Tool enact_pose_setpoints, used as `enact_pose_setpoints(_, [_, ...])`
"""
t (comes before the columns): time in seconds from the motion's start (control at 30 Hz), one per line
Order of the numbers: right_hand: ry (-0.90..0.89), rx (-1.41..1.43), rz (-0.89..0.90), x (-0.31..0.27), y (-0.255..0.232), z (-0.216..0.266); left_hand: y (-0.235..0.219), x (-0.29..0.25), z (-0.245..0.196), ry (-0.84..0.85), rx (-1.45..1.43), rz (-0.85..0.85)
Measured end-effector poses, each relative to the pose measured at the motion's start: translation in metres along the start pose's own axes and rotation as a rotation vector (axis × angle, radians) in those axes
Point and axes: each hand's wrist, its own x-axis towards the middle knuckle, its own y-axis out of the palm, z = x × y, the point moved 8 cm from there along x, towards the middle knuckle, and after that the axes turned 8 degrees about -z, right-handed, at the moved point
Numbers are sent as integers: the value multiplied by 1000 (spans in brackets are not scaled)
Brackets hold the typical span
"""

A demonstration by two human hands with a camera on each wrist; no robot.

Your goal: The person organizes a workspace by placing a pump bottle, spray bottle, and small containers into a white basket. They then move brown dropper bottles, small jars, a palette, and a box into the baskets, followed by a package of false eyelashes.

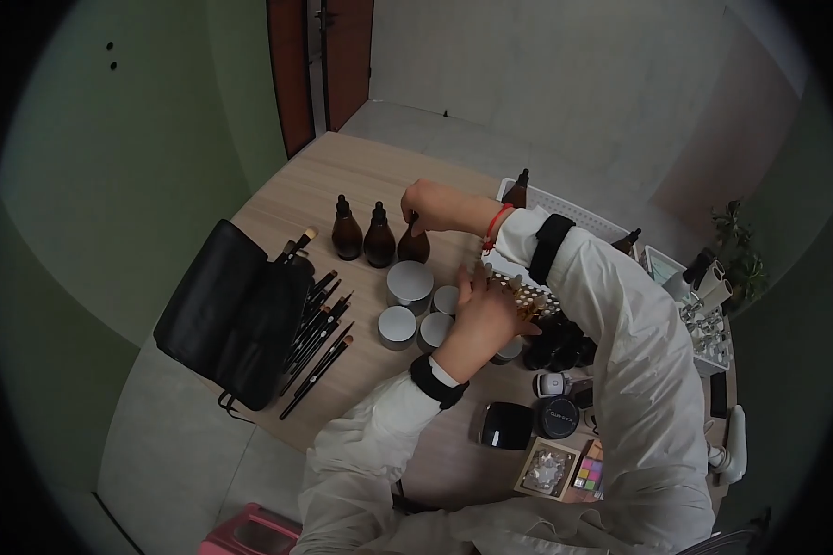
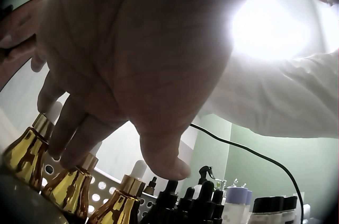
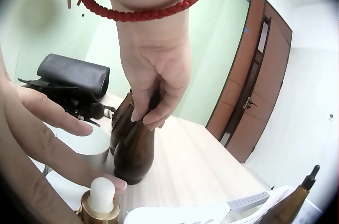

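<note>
Left hand [image 2: 127, 60] part-hides gold bottles [image 2: 68, 192] | right hand [image 3: 156, 73] pinches brown bottle [image 3: 134, 155], top obscured

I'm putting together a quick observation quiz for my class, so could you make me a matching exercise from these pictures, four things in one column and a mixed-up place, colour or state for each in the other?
Column one
1. Left hand
2. Bracelet
3. Right hand
4. Black case

Column two
A. Pinching the top of a brown bottle
B. Left of the brushes in the head view
C. Over the gold bottles
D. Red and braided

Right pairs: 1-C, 2-D, 3-A, 4-B.
</note>
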Motion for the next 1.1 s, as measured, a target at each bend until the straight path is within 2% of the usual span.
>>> enact_pose_setpoints(0.1, [-1,14,-82,-9,-30,-2,0,-1,3,-75,-45,57])
enact_pose_setpoints(0.13, [71,76,-96,-14,-48,-9,-5,1,1,-71,-49,57])
enact_pose_setpoints(0.2, [176,154,-133,-26,-85,-21,-5,3,3,-116,-14,247])
enact_pose_setpoints(0.37, [331,223,-263,-80,-167,-68,-33,12,1,-99,-122,133])
enact_pose_setpoints(0.43, [411,180,-250,-107,-178,-96,-43,18,5,-141,-133,93])
enact_pose_setpoints(0.47, [443,137,-248,-120,-180,-107,-42,20,6,-162,-147,156])
enact_pose_setpoints(0.57, [552,40,-192,-151,-159,-156,-36,19,13,-144,-165,159])
enact_pose_setpoints(0.6, [577,-15,-188,-159,-150,-167,-35,20,15,-155,-148,211])
enact_pose_setpoints(0.77, [624,-87,-156,-174,-86,-219,-31,21,23,-186,-172,220])
enact_pose_setpoints(0.83, [612,-82,-184,-173,-66,-228,-23,20,25,-221,-189,354])
enact_pose_setpoints(1.03, [657,-36,-240,-164,-41,-238,-18,18,25,-181,-136,320])
enact_pose_setpoints(1.1, [614,-109,-243,-159,-36,-239,-17,17,24,-192,-146,379])
